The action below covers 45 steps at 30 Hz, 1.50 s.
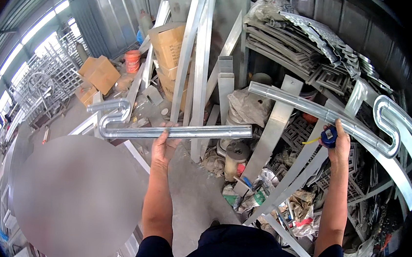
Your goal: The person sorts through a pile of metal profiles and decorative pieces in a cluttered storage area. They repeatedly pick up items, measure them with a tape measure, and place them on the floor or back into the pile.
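My left hand (164, 148) is closed around a shiny metal tube (210, 132) with an S-shaped bend at its left end. It lies nearly level in front of me, its straight end pointing right. A matching bent metal tube (292, 100) rests in my right hand (341, 146), sloping down to the right toward its own S-shaped bend. The same hand also has a blue tape measure (329, 136), held against the tube's near side, with a bit of yellow sticking out at its left. The two tubes are apart, with their straight ends facing each other.
Long flat metal bars (200, 79) lean upright ahead. Stacked metal panels (286, 47) and scrap fill the right side. Cardboard boxes (100, 74) and an orange bucket (132, 61) stand farther left. A blurred round patch hides the lower left.
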Tool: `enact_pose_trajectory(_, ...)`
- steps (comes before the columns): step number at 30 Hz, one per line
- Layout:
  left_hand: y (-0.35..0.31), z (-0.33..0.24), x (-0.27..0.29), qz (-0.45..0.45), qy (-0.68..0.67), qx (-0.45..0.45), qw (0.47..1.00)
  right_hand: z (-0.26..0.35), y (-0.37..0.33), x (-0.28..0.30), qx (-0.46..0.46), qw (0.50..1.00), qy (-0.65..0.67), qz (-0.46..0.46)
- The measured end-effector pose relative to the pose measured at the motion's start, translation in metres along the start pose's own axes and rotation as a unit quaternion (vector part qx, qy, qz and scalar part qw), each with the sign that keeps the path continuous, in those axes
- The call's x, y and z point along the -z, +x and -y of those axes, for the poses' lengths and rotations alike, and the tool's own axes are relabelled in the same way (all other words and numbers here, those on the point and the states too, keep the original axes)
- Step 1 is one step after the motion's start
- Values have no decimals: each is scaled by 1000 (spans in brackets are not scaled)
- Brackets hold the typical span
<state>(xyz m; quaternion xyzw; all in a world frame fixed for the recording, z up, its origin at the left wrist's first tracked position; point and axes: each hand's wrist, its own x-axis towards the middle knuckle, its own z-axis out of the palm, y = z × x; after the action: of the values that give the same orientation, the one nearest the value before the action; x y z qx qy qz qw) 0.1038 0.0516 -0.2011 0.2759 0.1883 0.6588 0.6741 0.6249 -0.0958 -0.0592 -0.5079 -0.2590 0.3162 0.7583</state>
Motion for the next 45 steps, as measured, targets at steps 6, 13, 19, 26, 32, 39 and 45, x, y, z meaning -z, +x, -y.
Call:
enact_pose_trajectory(6,-4,1,-17,16,58,22,998,-4,8,17,-18,999,-32,-24)
enact_pose_trajectory(13,3,-8,0,13,152,-7,988,-12,18,25,-10,999,15,36)
enact_pose_trajectory(19,-1,-5,-2,24,242,-34,969,-4,6,11,-32,993,96,54)
enact_pose_trajectory(26,-1,6,-21,70,260,-20,963,0,7,-1,-28,988,127,79)
enact_pose_trajectory(32,-1,16,-31,44,258,-27,965,0,13,-3,22,989,117,84)
enact_pose_trajectory(39,16,9,-12,25,299,-76,951,-2,13,-4,55,992,88,74)
enact_pose_trajectory(45,10,2,-29,27,386,-114,915,-1,9,-8,220,970,-105,21)
